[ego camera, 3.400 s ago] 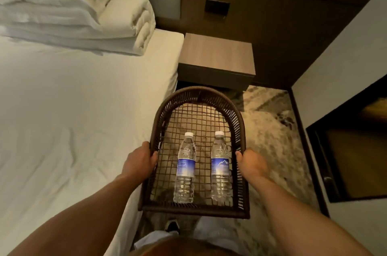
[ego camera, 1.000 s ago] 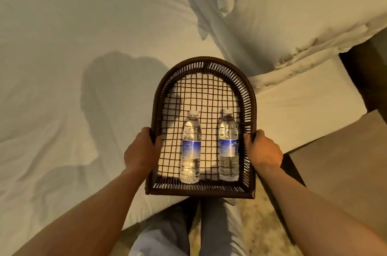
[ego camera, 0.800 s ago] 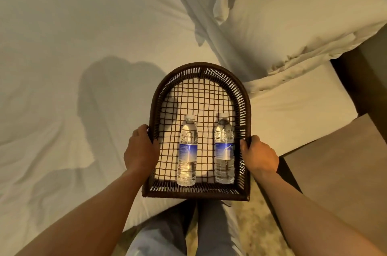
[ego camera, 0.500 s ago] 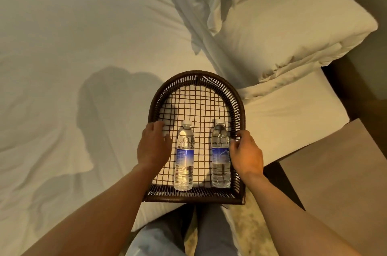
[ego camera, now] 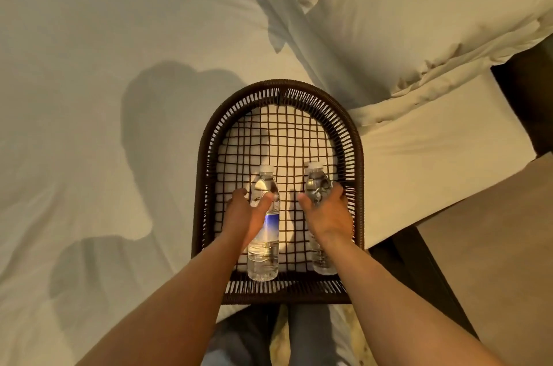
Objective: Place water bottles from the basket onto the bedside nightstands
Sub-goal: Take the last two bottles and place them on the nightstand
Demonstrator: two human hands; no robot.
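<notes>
A white-sheeted bed (ego camera: 119, 96) fills most of the view, with a pillow (ego camera: 434, 12) at the far right. At the right edge, just beside the mattress, lies the brown top of a nightstand (ego camera: 493, 240). On the near edge of the bed rests a dark wicker basket (ego camera: 357, 162), arched at its far end and floored with an open grid.

Two water bottles lie flat in the near half of the basket, side by side, caps pointing away. The left hand (ego camera: 244, 217) curls over the left bottle (ego camera: 264, 249) at its shoulder, thumb on one side and fingers on the other, though the grip does not look fully closed. The right hand (ego camera: 327, 214) wraps the right bottle (ego camera: 317, 183) the same way, fingers bent around its upper body; whether they press firmly I cannot tell.

Both bottles look full, so each should feel moderately heavy and fairly stiff, though thin clear plastic gives under a hard squeeze. The smooth wall may be slick; the labelled middle, near the balance point, seems the surest place to hold, rather than the narrow neck. Neither bottle has reached a nightstand yet.
</notes>
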